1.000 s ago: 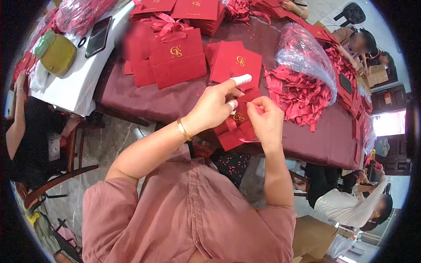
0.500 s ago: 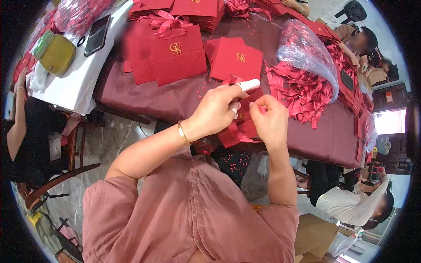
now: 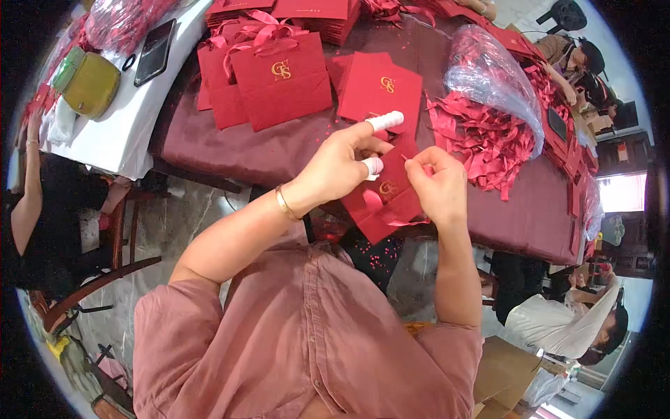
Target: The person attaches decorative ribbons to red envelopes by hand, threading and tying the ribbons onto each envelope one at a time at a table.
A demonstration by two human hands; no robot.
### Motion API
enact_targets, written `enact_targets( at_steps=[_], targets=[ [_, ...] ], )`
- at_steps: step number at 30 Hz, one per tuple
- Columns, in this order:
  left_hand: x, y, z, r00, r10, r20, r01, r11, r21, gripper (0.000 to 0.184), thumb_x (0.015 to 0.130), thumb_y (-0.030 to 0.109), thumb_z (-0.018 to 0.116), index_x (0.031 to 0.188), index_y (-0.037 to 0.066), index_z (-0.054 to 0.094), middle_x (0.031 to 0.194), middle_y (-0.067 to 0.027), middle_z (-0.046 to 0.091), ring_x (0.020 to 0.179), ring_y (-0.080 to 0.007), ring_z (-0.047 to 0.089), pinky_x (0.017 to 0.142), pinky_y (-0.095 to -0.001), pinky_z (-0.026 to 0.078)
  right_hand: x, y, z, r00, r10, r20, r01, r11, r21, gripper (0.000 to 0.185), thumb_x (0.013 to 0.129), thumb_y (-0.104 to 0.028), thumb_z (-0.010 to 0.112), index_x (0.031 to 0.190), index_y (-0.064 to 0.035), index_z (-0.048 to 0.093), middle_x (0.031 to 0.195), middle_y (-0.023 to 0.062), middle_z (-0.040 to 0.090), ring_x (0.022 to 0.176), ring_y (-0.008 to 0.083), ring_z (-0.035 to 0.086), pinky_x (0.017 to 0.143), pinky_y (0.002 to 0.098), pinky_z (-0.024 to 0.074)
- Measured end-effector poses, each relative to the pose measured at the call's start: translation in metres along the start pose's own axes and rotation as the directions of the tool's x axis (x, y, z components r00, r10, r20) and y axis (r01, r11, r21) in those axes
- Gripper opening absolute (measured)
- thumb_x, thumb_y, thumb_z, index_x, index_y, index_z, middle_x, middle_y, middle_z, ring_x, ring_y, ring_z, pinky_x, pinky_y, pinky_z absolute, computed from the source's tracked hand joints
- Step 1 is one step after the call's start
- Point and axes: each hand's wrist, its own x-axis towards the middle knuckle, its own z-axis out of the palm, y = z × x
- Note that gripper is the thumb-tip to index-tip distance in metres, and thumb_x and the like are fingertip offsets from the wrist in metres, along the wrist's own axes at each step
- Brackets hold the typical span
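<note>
A red paper bag (image 3: pixel 380 216) with a gold monogram and a ribbon handle lies tilted at the table's front edge, under both hands. My left hand (image 3: pixel 338 167) grips its upper part; white wrapping covers the forefinger, which points outward, and the thumb. Just to the right, my right hand (image 3: pixel 441 185) has thumb and forefinger pinched on a thin red ribbon end at the bag's top. Past my fingers lie flat red bags (image 3: pixel 384 84). Left of those, a finished-looking red bag with ribbon handles (image 3: pixel 283 84) leans on others.
Loose red ribbons (image 3: pixel 474 146) spill from a clear plastic bag (image 3: pixel 488 77) on the right. Stacked red bags (image 3: pixel 314 10) stand at the back. A phone (image 3: pixel 155 52) and a yellow-green jar (image 3: pixel 87 84) rest on the white surface at left. Other people sit around the table.
My right hand has shifted slightly right, away from the left. The left forefinger and thumb are further apart, and a thin ribbon end now shows at the right fingertips.
</note>
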Motion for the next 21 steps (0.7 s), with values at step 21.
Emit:
enact_targets(
  at_steps=[21],
  targets=[
    [-0.002,-0.005,-0.005,0.995,-0.014,0.098,0.014,1.0,0.002,0.066,0.083,-0.012,0.052,0.144,0.01,0.044,0.117,-0.0023,0.061,0.099,-0.0082,0.053,0.082,-0.0236,0.045,-0.006,-0.009,0.0,0.998,-0.057,0.033,0.059,0.996,-0.06,0.018,0.078,-0.018,0.07,0.077,-0.0011,0.064,0.067,0.0173,0.063,0.063,0.0322,0.065,0.06,0.0411,0.0493]
  ],
)
